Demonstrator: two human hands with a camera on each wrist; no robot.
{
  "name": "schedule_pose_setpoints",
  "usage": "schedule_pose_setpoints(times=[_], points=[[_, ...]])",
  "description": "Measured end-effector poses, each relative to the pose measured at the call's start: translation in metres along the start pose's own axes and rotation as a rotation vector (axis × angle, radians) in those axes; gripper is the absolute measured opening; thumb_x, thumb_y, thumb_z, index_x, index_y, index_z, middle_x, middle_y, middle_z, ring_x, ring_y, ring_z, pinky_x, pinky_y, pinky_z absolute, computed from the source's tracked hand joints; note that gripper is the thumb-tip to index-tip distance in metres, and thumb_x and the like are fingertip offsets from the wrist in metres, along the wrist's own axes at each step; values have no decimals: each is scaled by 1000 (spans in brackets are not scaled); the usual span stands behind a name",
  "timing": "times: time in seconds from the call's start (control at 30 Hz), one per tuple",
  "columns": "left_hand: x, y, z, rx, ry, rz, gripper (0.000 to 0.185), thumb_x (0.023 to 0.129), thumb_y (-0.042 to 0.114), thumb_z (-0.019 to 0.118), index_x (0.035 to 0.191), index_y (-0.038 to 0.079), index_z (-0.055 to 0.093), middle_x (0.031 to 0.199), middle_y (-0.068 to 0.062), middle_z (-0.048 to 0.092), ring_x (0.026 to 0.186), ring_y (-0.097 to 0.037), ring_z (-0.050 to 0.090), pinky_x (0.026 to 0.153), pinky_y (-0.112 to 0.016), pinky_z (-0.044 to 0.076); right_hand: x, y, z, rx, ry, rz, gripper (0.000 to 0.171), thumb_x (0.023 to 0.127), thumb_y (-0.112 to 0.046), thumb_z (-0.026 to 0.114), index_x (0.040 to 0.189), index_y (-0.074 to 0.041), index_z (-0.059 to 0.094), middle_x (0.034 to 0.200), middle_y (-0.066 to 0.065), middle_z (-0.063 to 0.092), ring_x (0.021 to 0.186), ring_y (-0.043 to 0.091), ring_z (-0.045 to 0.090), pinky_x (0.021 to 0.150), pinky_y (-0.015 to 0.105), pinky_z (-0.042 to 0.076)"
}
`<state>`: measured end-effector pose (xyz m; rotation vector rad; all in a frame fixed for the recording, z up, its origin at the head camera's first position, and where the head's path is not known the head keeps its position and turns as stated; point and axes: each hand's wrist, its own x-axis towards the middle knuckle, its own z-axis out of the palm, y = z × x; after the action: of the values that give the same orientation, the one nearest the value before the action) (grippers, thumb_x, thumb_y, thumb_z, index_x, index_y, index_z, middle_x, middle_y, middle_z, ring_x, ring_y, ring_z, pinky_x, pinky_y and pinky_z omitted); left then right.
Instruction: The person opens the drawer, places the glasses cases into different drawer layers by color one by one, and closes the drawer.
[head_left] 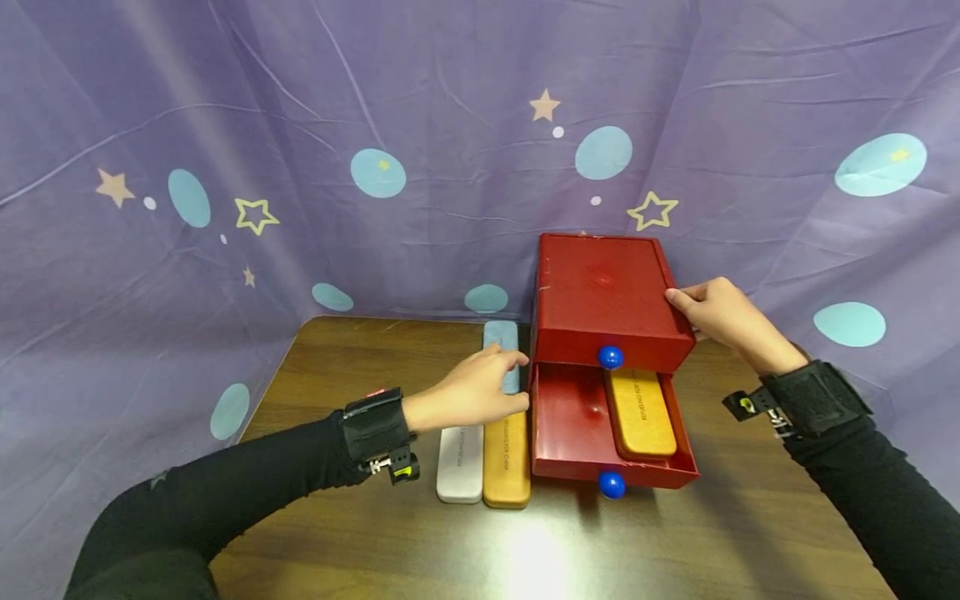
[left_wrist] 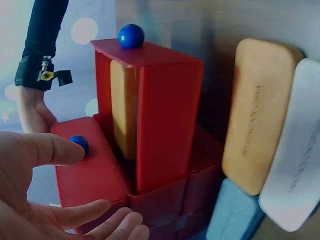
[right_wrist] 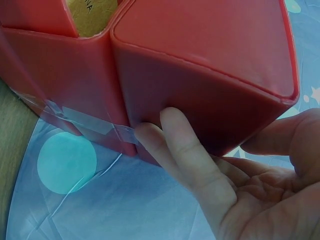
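Observation:
A red two-drawer box (head_left: 600,287) stands near the back edge, with a blue knob (head_left: 611,357) on its upper drawer. The lower drawer (head_left: 566,417) is pulled out, and a yellow case (head_left: 641,417) lies at its right side. My right hand (head_left: 720,315) is at the box's right side; the thumb touches the top edge and extended fingers (right_wrist: 185,145) press on the side wall. To the left, my left hand (head_left: 474,387) hovers with thumb and fingers spread, holding nothing. Beneath and beside it are a white case (head_left: 460,471), another yellow case (head_left: 507,471) and a light blue case (head_left: 501,333).
The wooden table (head_left: 360,533) carries the box and the cases. Directly behind it hangs a purple cloth (head_left: 450,92) printed with stars and ovals. A lower blue knob (head_left: 611,485) sticks out from the pulled-out drawer's front.

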<state>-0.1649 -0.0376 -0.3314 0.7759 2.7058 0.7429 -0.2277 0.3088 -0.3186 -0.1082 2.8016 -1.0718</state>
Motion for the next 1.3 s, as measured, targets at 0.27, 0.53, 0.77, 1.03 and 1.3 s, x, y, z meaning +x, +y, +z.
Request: schedule_pose_setpoints(times=[0.27, 0.53, 0.77, 1.03, 1.3], points=[[-16, -31, 31, -25, 36, -84, 68, 87, 22, 72, 147, 1, 48, 135, -22, 55, 120, -33, 55, 102, -48, 49, 1, 2, -1, 8, -6, -6, 57, 110, -33, 40, 128, 18, 59, 88, 13, 74, 71, 0, 66, 66, 29, 62], [-24, -63, 71, -24, 158, -137, 83, 79, 19, 77, 148, -8, 40, 135, -28, 49, 123, -42, 50, 105, -54, 46, 1, 4, 1, 10, -1, 5, 57, 110, -33, 39, 128, 17, 59, 91, 16, 74, 73, 2, 66, 67, 31, 62], [-28, -81, 94, -69, 236, -190, 89, 76, 16, 78, 149, -11, 35, 139, -33, 43, 126, -46, 47, 107, -58, 44, 2, 4, 2, 29, 8, -6, 56, 110, -32, 39, 126, 17, 60, 89, 15, 74, 72, 3, 67, 65, 28, 62], [-31, -90, 113, -118, 238, -321, 114, 61, 18, 88, 151, -16, 26, 145, -38, 33, 131, -52, 40, 109, -64, 39, 1, 2, 2, 23, 23, -16, 54, 110, -32, 40, 122, 16, 63, 86, 13, 74, 71, 3, 66, 66, 30, 62], [-33, -88, 121, -159, 242, -432, 118, 62, 21, 86, 150, -20, 20, 143, -41, 32, 133, -56, 36, 109, -66, 38, 0, 3, 2, 34, 14, -10, 56, 110, -32, 40, 125, 17, 61, 89, 15, 74, 72, 2, 66, 66, 28, 62]])
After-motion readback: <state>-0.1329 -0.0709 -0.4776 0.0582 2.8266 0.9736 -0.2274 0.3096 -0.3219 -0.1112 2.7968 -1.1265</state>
